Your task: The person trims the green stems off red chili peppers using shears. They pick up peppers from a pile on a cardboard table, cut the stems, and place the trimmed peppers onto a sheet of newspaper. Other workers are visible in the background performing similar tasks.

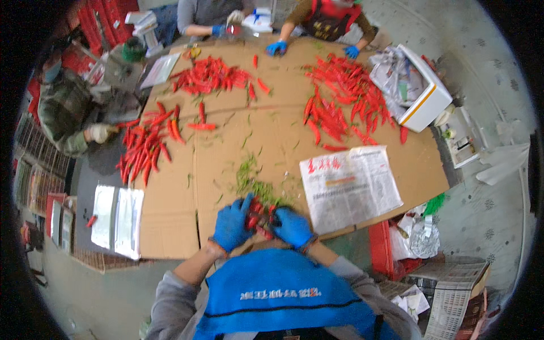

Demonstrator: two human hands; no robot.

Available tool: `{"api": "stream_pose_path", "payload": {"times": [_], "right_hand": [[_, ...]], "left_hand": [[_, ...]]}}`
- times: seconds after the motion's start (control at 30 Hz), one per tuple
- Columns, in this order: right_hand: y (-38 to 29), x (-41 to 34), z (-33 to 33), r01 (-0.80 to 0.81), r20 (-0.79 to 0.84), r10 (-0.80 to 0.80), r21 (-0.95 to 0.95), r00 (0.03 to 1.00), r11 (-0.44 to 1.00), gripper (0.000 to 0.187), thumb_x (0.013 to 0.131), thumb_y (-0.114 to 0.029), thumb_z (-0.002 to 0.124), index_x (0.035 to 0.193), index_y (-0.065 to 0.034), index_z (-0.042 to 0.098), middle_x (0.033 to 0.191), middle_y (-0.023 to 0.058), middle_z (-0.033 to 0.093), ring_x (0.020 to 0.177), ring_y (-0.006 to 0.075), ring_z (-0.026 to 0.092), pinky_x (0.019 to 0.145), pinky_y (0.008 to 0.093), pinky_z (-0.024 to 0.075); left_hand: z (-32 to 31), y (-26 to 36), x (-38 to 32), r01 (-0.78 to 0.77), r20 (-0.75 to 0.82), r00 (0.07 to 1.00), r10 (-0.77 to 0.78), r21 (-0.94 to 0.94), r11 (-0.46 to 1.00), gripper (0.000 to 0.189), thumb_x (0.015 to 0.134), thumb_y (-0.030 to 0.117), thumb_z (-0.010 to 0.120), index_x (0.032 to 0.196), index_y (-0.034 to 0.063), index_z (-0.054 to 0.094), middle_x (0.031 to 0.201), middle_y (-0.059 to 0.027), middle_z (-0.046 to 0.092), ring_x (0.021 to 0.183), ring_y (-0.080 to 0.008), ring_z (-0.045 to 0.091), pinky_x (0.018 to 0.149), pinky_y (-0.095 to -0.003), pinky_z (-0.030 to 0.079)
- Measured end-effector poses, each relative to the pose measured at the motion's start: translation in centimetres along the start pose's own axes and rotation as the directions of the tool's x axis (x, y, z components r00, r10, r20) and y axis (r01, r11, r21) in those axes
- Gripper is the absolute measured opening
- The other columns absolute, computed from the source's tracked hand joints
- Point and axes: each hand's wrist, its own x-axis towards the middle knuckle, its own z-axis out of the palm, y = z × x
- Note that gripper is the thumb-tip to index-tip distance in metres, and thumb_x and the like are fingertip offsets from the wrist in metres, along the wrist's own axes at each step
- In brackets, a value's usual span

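Observation:
Both my hands wear blue gloves and meet over the near edge of a cardboard-covered table. My left hand [233, 224] is closed around one side of a small bunch of red chili peppers [259, 216]. From the other side my right hand [291, 226] grips the same bunch; its fingertips are partly hidden. Just beyond lie loose green pepper stems [255, 180]. A printed newspaper sheet [350, 189] lies to the right of my right hand. Farther off are piles of red chili peppers at the left [142, 144], back left [210, 75] and right [344, 93].
Cardboard [170, 221] covers the table. A white foam box [429, 102] with crumpled paper stands at its right edge. Co-workers are at the far side and left, one with a gloved hand [101, 133] by the left pile. Clear-covered sheets [117, 221] lie at left; a red container [381, 248] stands at lower right.

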Motion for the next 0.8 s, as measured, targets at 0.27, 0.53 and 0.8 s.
{"api": "stream_pose_path", "payload": {"times": [0.27, 0.53, 0.8], "right_hand": [[-0.6, 0.7, 2.3, -0.149, -0.077, 0.147, -0.024, 0.986, 0.989, 0.041, 0.074, -0.032, 0.070, 0.101, -0.0048, 0.057, 0.090, 0.0184, 0.065, 0.080, 0.0373, 0.063, 0.067, 0.0442, 0.0509], [-0.7, -1.8, 1.7, -0.092, -0.069, 0.109, 0.207, 0.992, 0.974, 0.041, 0.073, -0.024, 0.073, 0.105, -0.0029, 0.057, 0.093, 0.0161, 0.064, 0.083, 0.0308, 0.063, 0.071, 0.0394, 0.0507], [-1.5, -1.0, 4.7, 0.190, -0.177, -0.197, -0.054, 0.964, 0.980, 0.043, 0.066, -0.024, 0.077, 0.100, -0.0041, 0.059, 0.101, 0.0155, 0.058, 0.094, 0.0346, 0.056, 0.078, 0.0423, 0.0476]], "left_hand": [[1.1, -0.6, 0.4, 0.153, 0.083, 0.985, -0.152, -0.002, 0.988, 0.103, 0.061, 0.025, 0.079, 0.145, 0.0081, 0.022, 0.106, -0.0226, 0.056, 0.087, -0.0384, 0.058, 0.074, -0.0453, 0.050], [1.3, -2.3, 0.3, 0.269, 0.076, 0.963, -0.258, -0.295, 0.917, 0.111, 0.061, 0.029, 0.082, 0.148, 0.0139, 0.016, 0.106, -0.0241, 0.055, 0.095, -0.0395, 0.058, 0.079, -0.0445, 0.049], [1.5, -2.7, -0.9, 0.202, 0.020, 0.978, -0.206, -0.302, 0.932, 0.109, 0.062, 0.035, 0.082, 0.147, 0.0112, 0.018, 0.101, -0.0236, 0.056, 0.090, -0.0381, 0.060, 0.074, -0.0430, 0.050]]}}
